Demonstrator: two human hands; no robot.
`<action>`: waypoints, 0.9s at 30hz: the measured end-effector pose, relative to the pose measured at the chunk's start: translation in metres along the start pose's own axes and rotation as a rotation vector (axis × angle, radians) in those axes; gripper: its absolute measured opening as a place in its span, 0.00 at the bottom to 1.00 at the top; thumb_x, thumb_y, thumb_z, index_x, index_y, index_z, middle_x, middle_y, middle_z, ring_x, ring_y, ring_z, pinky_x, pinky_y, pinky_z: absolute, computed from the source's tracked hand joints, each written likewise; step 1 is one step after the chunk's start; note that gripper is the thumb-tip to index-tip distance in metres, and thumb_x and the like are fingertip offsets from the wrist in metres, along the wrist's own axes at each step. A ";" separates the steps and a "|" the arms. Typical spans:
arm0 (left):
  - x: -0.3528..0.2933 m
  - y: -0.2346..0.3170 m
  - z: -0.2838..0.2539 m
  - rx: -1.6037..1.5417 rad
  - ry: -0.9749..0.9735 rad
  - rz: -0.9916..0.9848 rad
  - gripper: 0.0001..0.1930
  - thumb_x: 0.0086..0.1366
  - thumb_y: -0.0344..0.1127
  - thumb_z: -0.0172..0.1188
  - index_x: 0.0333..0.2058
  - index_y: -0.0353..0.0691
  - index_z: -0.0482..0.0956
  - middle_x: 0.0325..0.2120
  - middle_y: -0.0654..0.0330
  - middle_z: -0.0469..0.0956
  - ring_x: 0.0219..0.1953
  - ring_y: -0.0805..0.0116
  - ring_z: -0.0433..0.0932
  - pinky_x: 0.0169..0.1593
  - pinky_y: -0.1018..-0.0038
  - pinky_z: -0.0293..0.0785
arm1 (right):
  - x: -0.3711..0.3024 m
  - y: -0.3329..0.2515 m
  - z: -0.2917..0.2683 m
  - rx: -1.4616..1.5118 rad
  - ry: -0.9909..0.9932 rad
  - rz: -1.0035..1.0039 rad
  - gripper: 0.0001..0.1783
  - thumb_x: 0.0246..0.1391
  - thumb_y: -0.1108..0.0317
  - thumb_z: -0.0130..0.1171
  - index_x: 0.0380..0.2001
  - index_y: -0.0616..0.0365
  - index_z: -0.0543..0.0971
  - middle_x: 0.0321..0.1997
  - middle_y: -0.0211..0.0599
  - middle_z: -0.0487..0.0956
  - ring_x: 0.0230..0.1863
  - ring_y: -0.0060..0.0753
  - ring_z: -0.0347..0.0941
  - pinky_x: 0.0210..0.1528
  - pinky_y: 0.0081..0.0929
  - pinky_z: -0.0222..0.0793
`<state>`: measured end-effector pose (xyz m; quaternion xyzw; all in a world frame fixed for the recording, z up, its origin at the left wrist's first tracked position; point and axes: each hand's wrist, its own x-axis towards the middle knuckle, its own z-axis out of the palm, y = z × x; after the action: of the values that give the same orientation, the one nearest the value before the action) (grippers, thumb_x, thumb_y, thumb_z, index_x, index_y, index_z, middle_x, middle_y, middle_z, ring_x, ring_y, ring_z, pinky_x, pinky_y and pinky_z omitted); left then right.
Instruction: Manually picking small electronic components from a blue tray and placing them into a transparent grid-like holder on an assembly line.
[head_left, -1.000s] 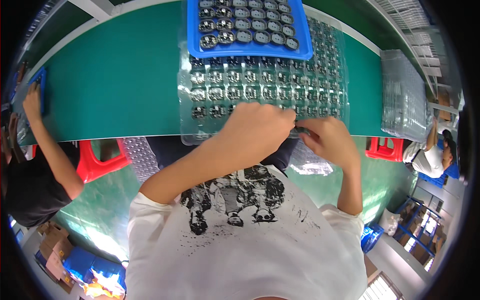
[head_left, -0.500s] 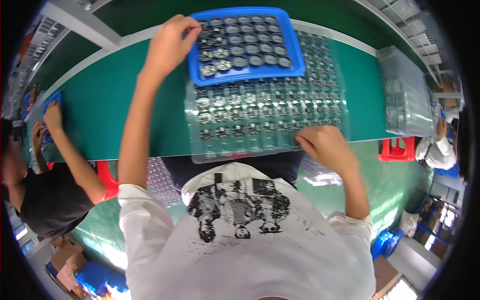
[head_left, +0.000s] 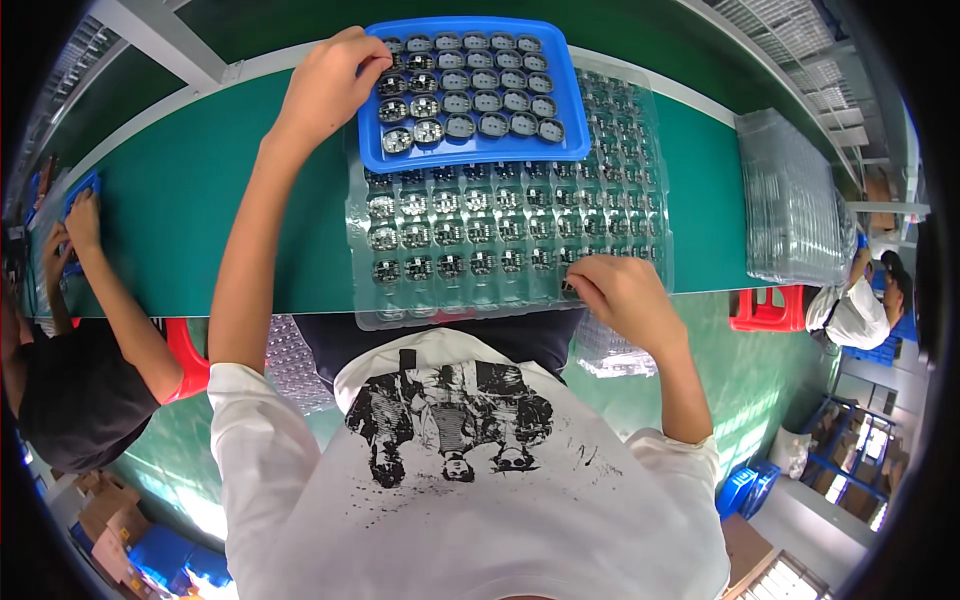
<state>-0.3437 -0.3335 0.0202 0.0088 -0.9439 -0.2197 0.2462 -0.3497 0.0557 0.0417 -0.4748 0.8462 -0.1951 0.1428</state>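
Several rows of small round electronic parts fill a blue tray. Most show plain grey faces, while those in the left columns show shiny, circuit-like faces. The blue tray rests on the far side of a clear plastic blister tray, whose pockets hold more of the shiny parts. At the blue tray's upper left edge, my left hand is closed, thumb and forefinger pinching at a round part there. My right hand is closed over the blister tray's nearest row, its fingertips on a dark round part.
The trays lie on a green worktable. Stacked clear blister trays stand at its right end. A co-worker in black works at the left. Red stools stand by the table's near edge, and another person in white sits farther right.
The whole view has shifted a little. My right hand has moved slightly along the near row, and a dark part now shows at its fingertips. My left hand stays by the blue tray's left edge.
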 end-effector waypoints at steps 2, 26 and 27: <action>-0.001 -0.001 0.000 -0.004 -0.005 0.015 0.05 0.62 0.33 0.58 0.33 0.38 0.80 0.30 0.57 0.75 0.33 0.54 0.76 0.36 0.62 0.72 | 0.000 -0.001 -0.001 -0.001 -0.016 0.013 0.04 0.53 0.70 0.59 0.30 0.60 0.80 0.28 0.41 0.80 0.29 0.48 0.76 0.31 0.40 0.70; -0.066 0.086 -0.120 -0.310 0.174 -0.020 0.03 0.61 0.25 0.58 0.33 0.32 0.77 0.26 0.59 0.74 0.29 0.72 0.73 0.31 0.78 0.67 | 0.188 0.000 -0.047 0.140 0.455 -0.367 0.06 0.53 0.72 0.62 0.33 0.63 0.82 0.28 0.38 0.81 0.26 0.27 0.75 0.28 0.23 0.69; -0.081 0.094 -0.146 -0.281 0.285 0.073 0.04 0.61 0.26 0.56 0.32 0.31 0.77 0.25 0.58 0.74 0.28 0.72 0.73 0.32 0.77 0.68 | 0.210 -0.006 -0.040 0.150 0.455 -0.390 0.06 0.53 0.72 0.62 0.33 0.63 0.82 0.28 0.38 0.81 0.26 0.27 0.75 0.28 0.23 0.69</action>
<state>-0.1959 -0.2986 0.1362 -0.0288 -0.8593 -0.3368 0.3839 -0.4690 -0.1195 0.0680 -0.5605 0.7328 -0.3818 -0.0558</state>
